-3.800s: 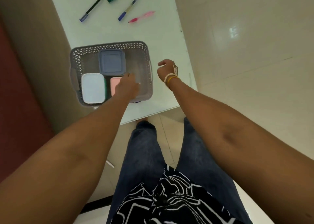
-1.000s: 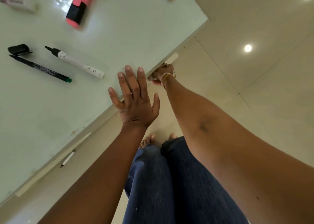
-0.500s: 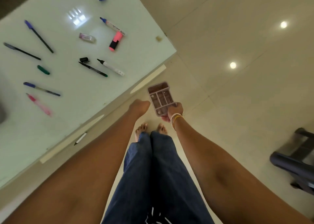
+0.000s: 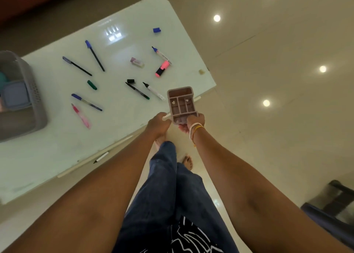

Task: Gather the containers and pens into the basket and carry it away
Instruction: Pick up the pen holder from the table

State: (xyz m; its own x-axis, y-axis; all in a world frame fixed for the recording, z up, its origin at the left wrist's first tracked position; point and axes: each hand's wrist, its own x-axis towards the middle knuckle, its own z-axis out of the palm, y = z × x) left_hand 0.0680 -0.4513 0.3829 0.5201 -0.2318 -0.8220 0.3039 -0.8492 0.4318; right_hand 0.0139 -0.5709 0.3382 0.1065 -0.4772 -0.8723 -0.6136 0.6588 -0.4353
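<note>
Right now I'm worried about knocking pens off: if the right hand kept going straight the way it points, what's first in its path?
Likely the white marker: the right hand holds the organizer aimed toward it above the table. Height is unclear; it may pass over.

Both forearms are bare, with no sleeves in view down to the left hand (image 4: pixel 159 123) and the right hand (image 4: pixel 192 123). The right wrist carries a stack of thin bangles (image 4: pixel 195 131), some white and some orange-gold. The legs are in dark blue jeans (image 4: pixel 172 191), a black garment with white line print (image 4: pixel 189 237) hangs at the waist, and the feet (image 4: pixel 187 161) are bare.
</note>
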